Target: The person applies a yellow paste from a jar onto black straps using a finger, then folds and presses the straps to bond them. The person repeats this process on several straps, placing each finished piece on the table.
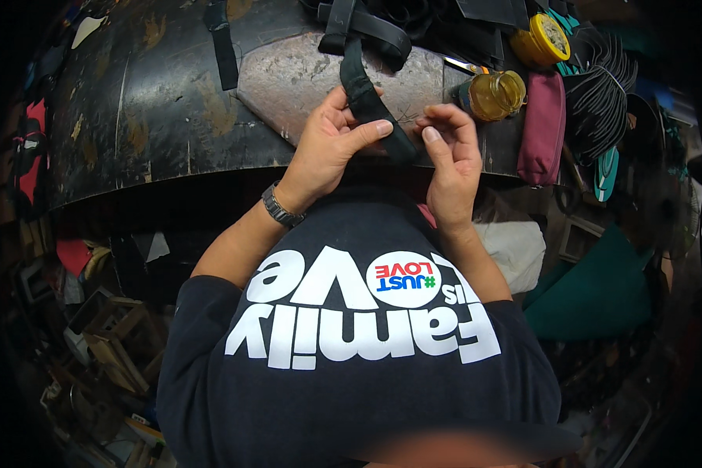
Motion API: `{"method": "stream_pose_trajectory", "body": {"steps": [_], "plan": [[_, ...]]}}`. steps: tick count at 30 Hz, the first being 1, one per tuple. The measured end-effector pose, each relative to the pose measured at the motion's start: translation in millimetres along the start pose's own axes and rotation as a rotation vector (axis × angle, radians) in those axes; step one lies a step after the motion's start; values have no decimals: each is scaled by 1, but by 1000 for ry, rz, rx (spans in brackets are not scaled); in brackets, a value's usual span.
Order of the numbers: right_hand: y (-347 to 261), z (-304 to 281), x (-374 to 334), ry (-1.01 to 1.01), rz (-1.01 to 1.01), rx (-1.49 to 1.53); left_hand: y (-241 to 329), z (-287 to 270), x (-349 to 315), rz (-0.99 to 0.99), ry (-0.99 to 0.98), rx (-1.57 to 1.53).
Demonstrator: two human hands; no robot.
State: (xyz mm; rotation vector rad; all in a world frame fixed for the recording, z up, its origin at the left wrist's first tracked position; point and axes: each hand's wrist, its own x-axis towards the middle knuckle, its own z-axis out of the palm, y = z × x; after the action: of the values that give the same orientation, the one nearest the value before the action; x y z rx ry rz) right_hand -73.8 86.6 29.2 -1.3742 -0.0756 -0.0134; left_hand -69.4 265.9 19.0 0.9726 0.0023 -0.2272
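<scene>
While the left hand (327, 144) is clamping a black strap (374, 105) between thumb and fingers, the right hand (454, 156) is hovering apart from it, fingers curling near the strap's lower end; I cannot tell whether those fingertips are pinching something thin. The strap is hanging over the stone slab (288, 86), its upper part reaching toward a heap of black straps (382, 19) beyond the slab.

Only the left hand is visibly gripping the strap, so a loosening pinch could be letting it slip or twist, I judge. A glass jar (498, 95) is standing just right of the slab, and an outward swing of the right hand could be knocking it.

Counting outward, I am seeing one strap in hand, one slab and one jar; one loose black strip (224, 58) is lying just left of the slab; one yellow tub (534, 47), one maroon pouch (541, 129) and one bundle of black cords (600, 86) are sitting right of it. The heaped straps are overlapping too much for counting.
</scene>
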Motion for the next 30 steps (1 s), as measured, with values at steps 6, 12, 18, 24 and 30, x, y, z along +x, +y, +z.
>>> {"method": "stream_pose_trajectory", "body": {"steps": [6,12,18,24,30], "plan": [[5,-3,-5,-45,-157,-281,-2,0,0,15,10,-2],[5,1,0,-77,-187,-289,-6,0,0,71,23,25],[3,5,-2,-72,-100,-54,-7,2,0,86,19,16],[1,5,0,-101,-76,-6,-7,3,1,52,22,-11],[3,7,-2,-65,-124,-96,-10,2,1,31,42,-37]]}}
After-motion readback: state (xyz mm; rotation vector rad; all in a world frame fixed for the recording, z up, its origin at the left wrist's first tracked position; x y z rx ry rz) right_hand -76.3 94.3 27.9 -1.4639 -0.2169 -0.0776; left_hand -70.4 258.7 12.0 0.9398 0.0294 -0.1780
